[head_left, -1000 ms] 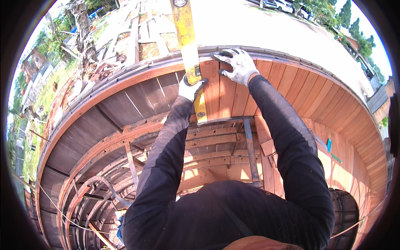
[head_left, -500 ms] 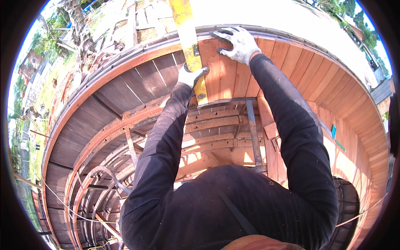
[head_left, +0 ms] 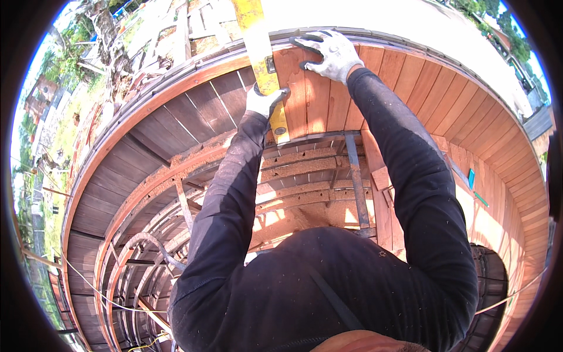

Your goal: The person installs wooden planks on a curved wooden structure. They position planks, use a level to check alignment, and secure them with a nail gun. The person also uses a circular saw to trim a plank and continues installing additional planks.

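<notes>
A long yellow spirit level [head_left: 268,81] lies across the curved planking, its far end jutting out past the outer edge and its near end at the inner edge. My left hand [head_left: 263,101], in a white glove with dark fingertips, is closed around it near its lower end, thumb across the top. To the right, my right hand [head_left: 334,57] in a matching glove rests with fingers spread on the reddish planks [head_left: 317,97] near the outer rim. It holds nothing. Under and left of the level the boards [head_left: 209,109] are darker, with light showing through gaps.
Curved ribs [head_left: 111,258] run along the hull-like wooden frame at left. A metal post [head_left: 356,182] stands below the planking. A small teal object [head_left: 471,178] and a green strip [head_left: 481,199] lie on the right-hand planks. A thin cord [head_left: 111,304] crosses at lower left.
The whole view has shifted slightly, with the outer rim now a little higher. Both hands and the spirit level stay in nearly the same places on the planks.
</notes>
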A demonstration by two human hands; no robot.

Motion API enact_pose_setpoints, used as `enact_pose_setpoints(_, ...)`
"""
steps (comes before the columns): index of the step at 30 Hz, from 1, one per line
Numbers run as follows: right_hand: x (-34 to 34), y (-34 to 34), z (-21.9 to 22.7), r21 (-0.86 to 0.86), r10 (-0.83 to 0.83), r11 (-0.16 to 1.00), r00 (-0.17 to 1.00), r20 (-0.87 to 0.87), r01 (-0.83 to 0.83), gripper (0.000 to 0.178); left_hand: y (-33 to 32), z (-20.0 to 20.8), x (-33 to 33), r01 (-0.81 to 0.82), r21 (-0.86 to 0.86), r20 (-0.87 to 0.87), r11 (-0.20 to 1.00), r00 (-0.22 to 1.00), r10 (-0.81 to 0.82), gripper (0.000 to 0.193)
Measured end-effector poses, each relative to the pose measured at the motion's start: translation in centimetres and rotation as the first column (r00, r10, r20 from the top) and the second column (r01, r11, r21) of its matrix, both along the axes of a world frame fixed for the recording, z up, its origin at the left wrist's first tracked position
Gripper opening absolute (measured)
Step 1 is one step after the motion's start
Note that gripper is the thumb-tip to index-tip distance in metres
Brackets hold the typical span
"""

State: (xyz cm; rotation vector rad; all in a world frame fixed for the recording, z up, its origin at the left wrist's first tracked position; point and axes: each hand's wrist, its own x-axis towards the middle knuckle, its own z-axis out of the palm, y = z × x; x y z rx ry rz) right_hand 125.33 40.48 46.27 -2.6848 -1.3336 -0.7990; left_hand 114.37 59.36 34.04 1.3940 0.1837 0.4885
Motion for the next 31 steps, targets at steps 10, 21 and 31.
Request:
enact_pose_setpoints(10, 0.4, -0.1, -0.2, -0.005, 0.038, 0.999, 0.999, 0.023, -0.038, 0.062, -0.2, 0.2, -0.1, -0.004, -0.008, -0.031, 1.000, 1.000, 0.004, 0.043)
enact_pose_setpoints(21, 0.3, -0.2, -0.2, -0.011, 0.022, 1.000, 0.998, 0.051, -0.021, 0.063, -0.4, 0.7, -0.2, 0.008, -0.009, -0.030, 1.000, 1.000, -0.008, 0.043)
enact_pose_setpoints(31, 0.3, -0.1, 0.1, -0.022, 0.027, 0.999, 1.000, 0.000, -0.027, 0.066, 0.0, 0.0, 0.0, 0.014, -0.004, -0.008, 1.000, 1.000, -0.014, 0.044)
